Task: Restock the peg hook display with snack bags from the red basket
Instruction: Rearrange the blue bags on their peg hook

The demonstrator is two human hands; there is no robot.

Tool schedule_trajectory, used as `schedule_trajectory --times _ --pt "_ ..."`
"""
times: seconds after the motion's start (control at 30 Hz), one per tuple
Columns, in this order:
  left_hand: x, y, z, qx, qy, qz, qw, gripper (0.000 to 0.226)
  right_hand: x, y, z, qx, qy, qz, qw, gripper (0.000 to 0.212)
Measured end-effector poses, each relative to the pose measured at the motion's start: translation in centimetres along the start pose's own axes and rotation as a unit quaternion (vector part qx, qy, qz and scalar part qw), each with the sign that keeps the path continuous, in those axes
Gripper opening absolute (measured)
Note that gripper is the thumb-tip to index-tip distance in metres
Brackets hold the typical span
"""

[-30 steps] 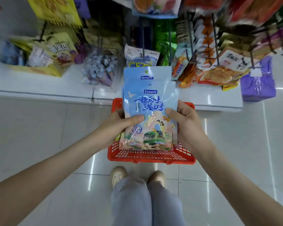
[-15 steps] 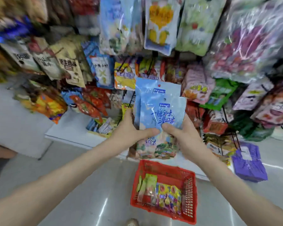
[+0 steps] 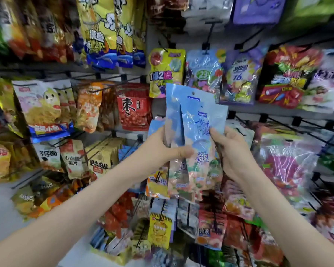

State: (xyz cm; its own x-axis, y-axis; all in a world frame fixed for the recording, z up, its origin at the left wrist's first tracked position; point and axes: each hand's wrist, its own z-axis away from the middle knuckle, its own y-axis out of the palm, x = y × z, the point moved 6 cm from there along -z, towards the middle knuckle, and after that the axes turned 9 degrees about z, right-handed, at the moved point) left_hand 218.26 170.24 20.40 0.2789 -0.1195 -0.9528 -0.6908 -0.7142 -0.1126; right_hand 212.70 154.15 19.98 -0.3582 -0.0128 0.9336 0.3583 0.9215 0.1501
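I hold a small stack of light blue snack bags [image 3: 194,120] upright in front of the peg hook display [image 3: 245,112]. My left hand [image 3: 162,147] grips the stack's left side, thumb across the front. The right edge of the front bag is pinched by my right hand [image 3: 232,151]. The rear bag stands higher and shows a hang hole at its top. The red basket is out of view.
Hooks on all sides carry hanging snack packs: a red date bag [image 3: 133,106] to the left, a yellow candy bag [image 3: 167,72] above, a clear pink bag [image 3: 289,164] to the right. Bare black hooks [image 3: 278,122] stick out at right. Lower packs [image 3: 160,230] hang below my hands.
My view has tilted up from the floor and red basket to the display wall. Both hands have lifted the blue bags up to the hooks, and the basket has left the view.
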Motion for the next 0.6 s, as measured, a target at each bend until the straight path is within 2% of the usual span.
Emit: schedule_trajectory --times 0.1,0.13,0.23,0.27,0.33,0.37,0.53,0.6 --pt "-1.0 -2.5 -3.2 0.005 0.026 -0.012 1.000 0.061 1.4 0.7 -3.3 -0.021 -0.037 0.017 0.999 0.022" --pt "-1.1 -3.3 -4.2 0.003 0.028 -0.004 1.000 0.058 1.8 0.8 -4.2 -0.030 -0.047 0.032 0.998 0.020" --pt "-1.4 -5.1 -7.0 0.002 0.020 0.025 0.999 0.083 2.8 0.7 -6.6 -0.066 -0.052 0.092 0.992 0.020" --pt "-1.5 -5.3 -7.7 0.017 0.020 0.039 0.999 0.078 3.0 0.6 -7.2 -0.084 -0.051 0.110 0.989 0.021" --pt "-1.9 -5.5 -8.9 0.039 0.027 0.063 0.997 0.051 3.6 0.1 -8.3 -0.119 -0.058 0.121 0.984 0.020" --pt "-2.0 -5.9 -9.4 0.030 0.031 0.073 0.996 0.045 4.1 -0.3 -8.8 -0.134 -0.066 0.119 0.982 0.019" --pt "-2.4 -8.1 -11.0 -0.036 0.038 0.098 0.994 0.061 7.3 -2.3 -11.1 -0.176 -0.111 0.140 0.968 0.027" --pt "-2.7 -9.0 -11.3 -0.069 0.053 0.122 0.989 0.059 8.5 -2.7 -12.3 -0.189 -0.121 0.167 0.960 0.029"
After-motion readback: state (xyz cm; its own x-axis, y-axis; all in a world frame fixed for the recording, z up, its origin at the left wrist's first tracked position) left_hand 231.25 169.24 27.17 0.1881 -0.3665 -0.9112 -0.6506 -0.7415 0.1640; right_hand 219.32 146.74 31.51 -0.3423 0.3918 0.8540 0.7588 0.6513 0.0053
